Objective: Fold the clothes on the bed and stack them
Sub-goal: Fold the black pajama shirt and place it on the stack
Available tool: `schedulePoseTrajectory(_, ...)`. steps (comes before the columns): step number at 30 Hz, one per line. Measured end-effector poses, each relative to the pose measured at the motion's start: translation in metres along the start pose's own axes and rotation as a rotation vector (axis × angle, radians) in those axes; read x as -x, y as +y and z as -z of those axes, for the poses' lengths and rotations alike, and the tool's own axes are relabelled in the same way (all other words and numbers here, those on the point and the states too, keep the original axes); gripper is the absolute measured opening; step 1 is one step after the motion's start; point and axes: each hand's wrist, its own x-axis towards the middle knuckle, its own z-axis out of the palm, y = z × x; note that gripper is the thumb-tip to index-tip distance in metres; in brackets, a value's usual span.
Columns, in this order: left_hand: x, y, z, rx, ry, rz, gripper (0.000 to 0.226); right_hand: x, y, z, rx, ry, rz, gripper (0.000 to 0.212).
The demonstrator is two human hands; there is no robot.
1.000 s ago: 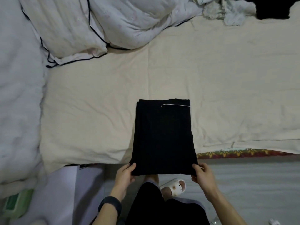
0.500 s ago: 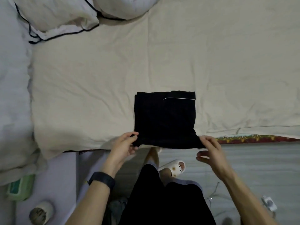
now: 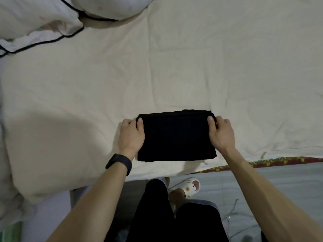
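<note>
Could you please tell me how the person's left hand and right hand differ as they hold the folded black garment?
The left hand has a black wristband at its wrist; the right hand has a bare wrist. The left hand grips the folded black garment at its far left corner, the right hand at its far right corner. Shared: each has its thumb on top of the cloth.

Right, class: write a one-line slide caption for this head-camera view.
Left hand and right hand grip the far corners of a folded black garment on the cream bedsheet.
</note>
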Motion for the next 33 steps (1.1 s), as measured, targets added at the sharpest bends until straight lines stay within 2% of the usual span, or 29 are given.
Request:
schedulePoseTrajectory(6,-0.029,0.01,-0.008,0.01,0.087,0.095,0.064,-0.025,0.003,-0.019,0.089,0.032,-0.105,0.046)
schedulePoseTrajectory(11,-0.053,0.017,-0.006,-0.131,-0.008,0.188,0.066,-0.043,0.0,-0.022,0.183,0.012,-0.142,0.053)
schedulePoseTrajectory(14,-0.048,0.02,-0.011,-0.115,0.06,0.073,0.053,-0.045,0.0,-0.02,0.216,0.005,-0.168,0.056)
schedulePoseTrajectory(16,-0.038,0.018,-0.013,-0.027,0.123,-0.129,0.039,-0.043,-0.002,-0.019,0.221,0.006,-0.178,0.058)
schedulePoseTrajectory(18,-0.033,0.012,-0.015,-0.103,0.11,-0.331,0.034,-0.04,-0.004,-0.02,0.235,0.036,-0.164,0.053)
schedulePoseTrajectory(19,-0.034,0.009,-0.017,-0.156,0.089,-0.378,0.033,-0.037,-0.005,-0.021,0.224,0.06,-0.138,0.048)
schedulePoseTrajectory(23,-0.05,0.009,-0.016,-0.316,0.055,-0.379,0.037,-0.035,-0.004,-0.022,0.143,0.127,0.005,0.033)
schedulePoseTrajectory(25,-0.06,0.011,-0.013,-0.379,0.029,-0.377,0.041,-0.043,-0.008,-0.023,0.151,0.129,-0.016,0.035)
schedulePoseTrajectory(28,-0.067,0.02,-0.011,-0.373,0.001,-0.309,0.032,-0.057,-0.014,-0.021,0.169,0.104,-0.068,0.037)
schedulePoseTrajectory(31,-0.055,0.036,-0.016,-0.418,0.122,-0.27,0.026,-0.058,-0.02,-0.019,0.151,0.122,-0.094,0.038)
schedulePoseTrajectory(33,-0.038,0.043,-0.02,-0.434,0.282,-0.389,0.03,-0.045,-0.022,-0.018,0.123,0.211,-0.057,0.035)
